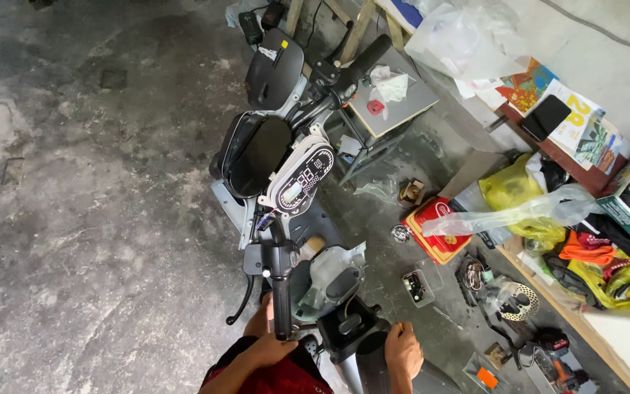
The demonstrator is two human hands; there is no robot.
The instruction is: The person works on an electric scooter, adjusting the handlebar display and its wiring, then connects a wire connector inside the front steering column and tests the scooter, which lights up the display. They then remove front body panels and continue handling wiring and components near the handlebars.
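Black handlebar grip (281, 310) is what my left hand (265, 337) is clenched around, low in the middle of the view on the stripped scooter (286, 182); my right hand (403, 350) grasps the dark seat edge (370, 357) beside it. Farther right on the floor, I see a red tin (437, 228), a small open tray (415, 286) holding tiny parts I cannot make out, and a yellow plastic bag (519, 195) with unclear contents.
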